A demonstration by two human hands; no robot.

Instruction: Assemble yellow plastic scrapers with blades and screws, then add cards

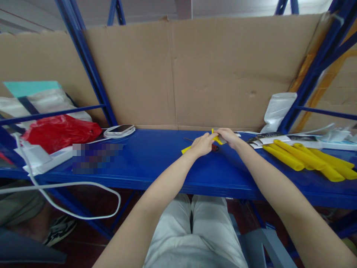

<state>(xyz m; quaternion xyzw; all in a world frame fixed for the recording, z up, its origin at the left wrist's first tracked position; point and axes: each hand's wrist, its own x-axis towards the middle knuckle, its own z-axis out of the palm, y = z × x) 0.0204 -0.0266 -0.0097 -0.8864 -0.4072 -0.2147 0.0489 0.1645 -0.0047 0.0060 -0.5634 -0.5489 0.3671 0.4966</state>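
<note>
My left hand (203,144) and my right hand (227,136) meet above the blue tabletop (156,156). Between them is a small yellow piece (218,140), its kind too small to make out, with the fingers of both hands closed on it. Below the left wrist, another bit of yellow (186,149) shows, partly covered by that hand. Under the hands lies what looks like a screwdriver, its red and black handle (214,147) showing on one side and a thin dark shaft (188,139) on the other.
Several yellow tubes (309,160) lie at the right, by black-and-white packets (264,139) and a white pouch (279,109). Leftward are a phone (121,128) on a coiled white cable, a red plastic bag (63,130) and a power strip (52,160). Cardboard (173,74) stands behind.
</note>
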